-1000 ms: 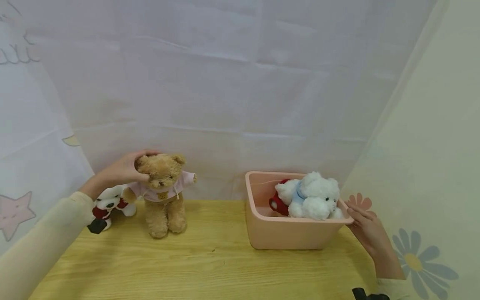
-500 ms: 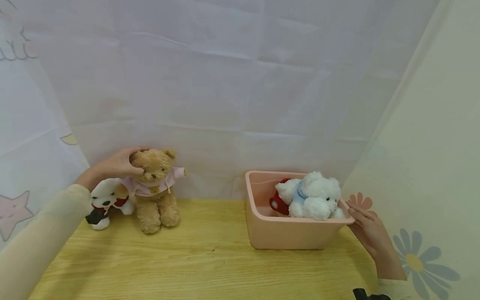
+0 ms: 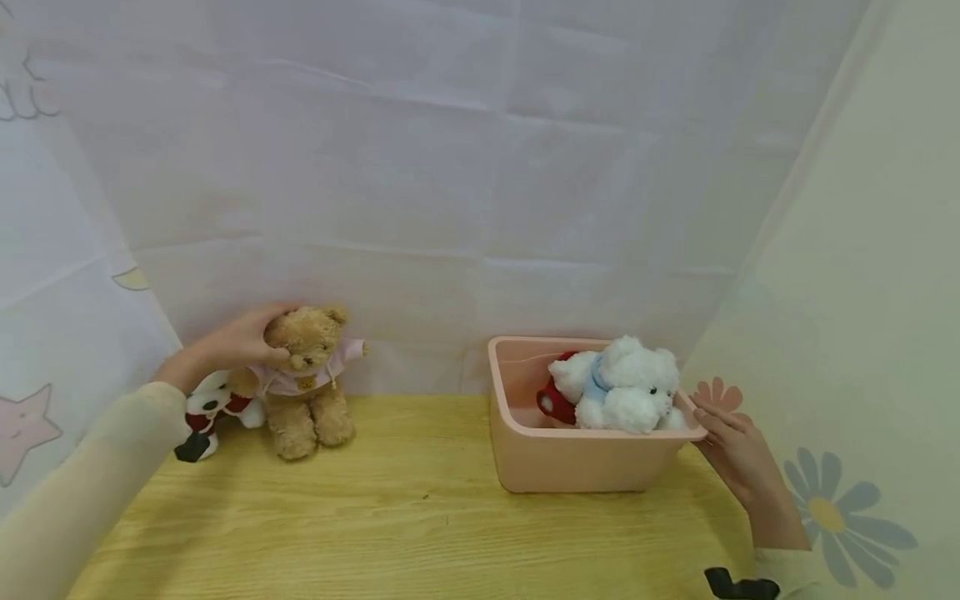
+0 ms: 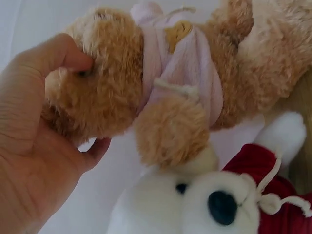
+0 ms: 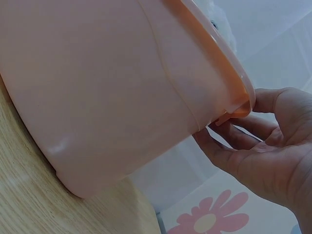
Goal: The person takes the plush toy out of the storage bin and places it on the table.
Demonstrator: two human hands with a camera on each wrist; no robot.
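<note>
A white plush dog (image 3: 208, 410) in red clothing sits on the wooden table (image 3: 390, 517) at the far left. A white sheet (image 3: 450, 167) hangs behind — star (image 3: 26, 425) and flower (image 3: 832, 517) prints mark the side panels.

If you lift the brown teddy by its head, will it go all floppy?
Probably. The brown teddy looks soft and stuffed, so its legs would likely dangle. The left hand grips its head, whose fur dents under the thumb, so it should squash, not slip. It is likely light.
</note>
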